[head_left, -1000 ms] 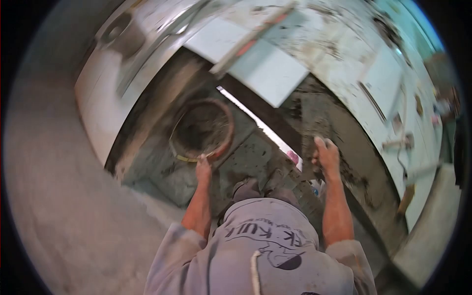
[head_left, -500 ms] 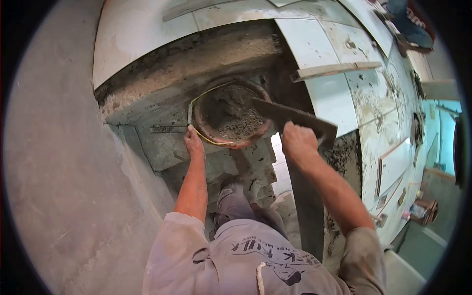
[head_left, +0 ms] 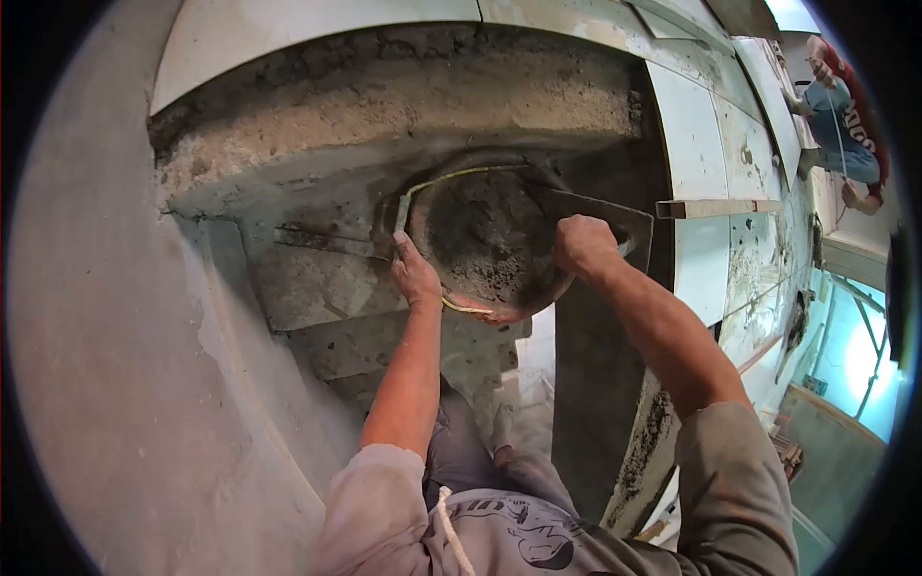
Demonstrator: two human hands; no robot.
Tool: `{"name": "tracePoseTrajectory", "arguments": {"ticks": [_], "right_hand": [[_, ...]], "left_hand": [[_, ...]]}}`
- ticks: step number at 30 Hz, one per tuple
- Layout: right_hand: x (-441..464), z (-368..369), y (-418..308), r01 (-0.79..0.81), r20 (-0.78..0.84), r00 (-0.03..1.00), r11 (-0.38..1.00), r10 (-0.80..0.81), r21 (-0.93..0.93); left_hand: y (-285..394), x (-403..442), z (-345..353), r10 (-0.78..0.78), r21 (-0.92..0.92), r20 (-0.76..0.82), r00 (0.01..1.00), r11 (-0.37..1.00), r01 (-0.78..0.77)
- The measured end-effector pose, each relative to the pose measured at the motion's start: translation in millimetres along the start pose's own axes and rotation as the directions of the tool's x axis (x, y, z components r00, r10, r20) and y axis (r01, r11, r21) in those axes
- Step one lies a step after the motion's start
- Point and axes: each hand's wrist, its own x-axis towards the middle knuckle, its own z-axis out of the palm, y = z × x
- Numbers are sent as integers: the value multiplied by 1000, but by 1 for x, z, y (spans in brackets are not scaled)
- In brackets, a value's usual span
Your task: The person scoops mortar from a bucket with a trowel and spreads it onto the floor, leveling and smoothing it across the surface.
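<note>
A round bucket (head_left: 526, 313) with a reddish rim stands on the concrete step, holding wet grey mortar (head_left: 485, 226). Its yellow wire handle (head_left: 451, 176) lies along the far and left side of the rim. My left hand (head_left: 416, 273) is closed at the left rim, by the lower end of the handle's pale grip. In my right hand (head_left: 584, 246) is a plastering trowel (head_left: 624, 217), gripped by its handle. The blade lies tilted over the bucket's right side, with its far end down at the mortar.
A rough concrete riser (head_left: 384, 115) rises behind the bucket, below pale slabs (head_left: 317, 21). On the right, a wooden batten (head_left: 720, 208) lies across white tiles (head_left: 684, 144). A bare wall (head_left: 125, 336) borders the left. Another person (head_left: 845, 130) is at the upper right.
The view has shifted, so the bucket and hands appear farther right. My right hand and the trowel have come closer to the bucket. More of the other person shows.
</note>
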Motion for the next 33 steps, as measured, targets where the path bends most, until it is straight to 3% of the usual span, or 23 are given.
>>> {"name": "tracePoseTrajectory", "arguments": {"ticks": [1, 5, 7, 8, 10, 14, 16, 21, 23, 26, 28, 29, 31, 33], "right_hand": [[-4, -1, 3, -10, 52, 999, 998, 7, 64], [-14, 14, 3, -60, 81, 995, 992, 52, 110], [-11, 20, 0, -132, 149, 984, 969, 102, 211], [-9, 26, -3, -130, 162, 982, 969, 97, 211], [1, 33, -8, -129, 248, 967, 947, 55, 293], [33, 37, -30, -96, 220, 975, 932, 18, 350], [27, 48, -29, -63, 183, 983, 923, -8, 379], [-8, 60, -37, -29, 91, 996, 852, -22, 523], [-7, 56, -43, -83, 133, 991, 853, 16, 515], [10, 52, -38, -107, 192, 981, 783, -15, 612], [12, 29, -42, -318, 456, 890, 687, -21, 654], [6, 34, -42, -316, 452, 892, 690, -17, 651], [-5, 53, -47, -94, 184, 982, 767, -31, 635], [-18, 58, -49, -59, 127, 991, 739, -37, 671]], "left_hand": [[8, -9, 0, -49, -136, -74, 996, 990, 39], [30, -18, -10, -94, -135, -73, 993, 987, 84], [26, -15, -5, 16, -177, -129, 991, 983, -39], [22, -16, -6, 7, -168, -131, 991, 985, -29], [31, -18, -9, -147, -122, -52, 988, 983, 140], [8, -1, -6, -179, -22, 53, 982, 983, 181], [27, -15, -4, -50, -208, -81, 995, 978, 32], [26, -14, 0, -51, -160, -150, 987, 987, 27], [31, -17, -4, -75, -148, -163, 984, 988, 51], [33, -18, -9, -132, -101, -12, 991, 986, 130], [22, -11, -6, -100, -104, -42, 994, 990, 96], [21, -13, -6, -99, -111, -40, 994, 989, 94], [29, -15, -10, -73, -155, 3, 997, 985, 73], [30, -19, -11, -70, -143, -26, 997, 987, 66]]}}
